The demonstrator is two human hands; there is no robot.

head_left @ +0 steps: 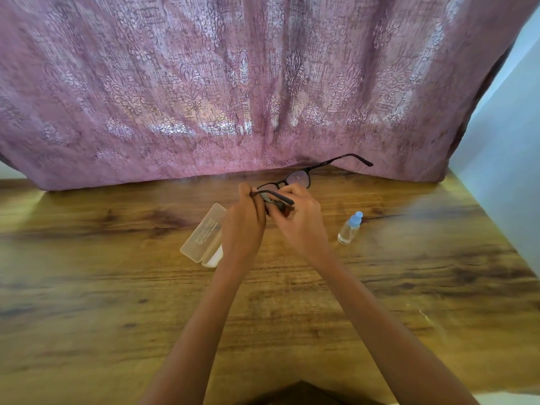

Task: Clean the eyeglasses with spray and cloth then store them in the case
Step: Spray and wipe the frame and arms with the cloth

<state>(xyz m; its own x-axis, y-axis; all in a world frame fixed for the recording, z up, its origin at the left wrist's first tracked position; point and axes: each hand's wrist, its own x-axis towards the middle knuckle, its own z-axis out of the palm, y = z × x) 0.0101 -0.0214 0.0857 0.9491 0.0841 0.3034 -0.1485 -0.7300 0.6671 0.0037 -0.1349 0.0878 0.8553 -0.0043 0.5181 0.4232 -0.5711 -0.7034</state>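
Forearms nearest us. Our left hand (244, 220) pinches eyeglasses (299, 179) hinge; right hand (301, 217) clamps dark cloth (277, 206) on lens. Risk, we judge: hard rubbing bends splayed temple.

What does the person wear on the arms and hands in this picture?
The left hand and the right hand wear no gloves. Both forearms are bare down to the lower edge of the picture: no sleeves, no watch, no bracelet. No ring shows on the fingers that are visible.
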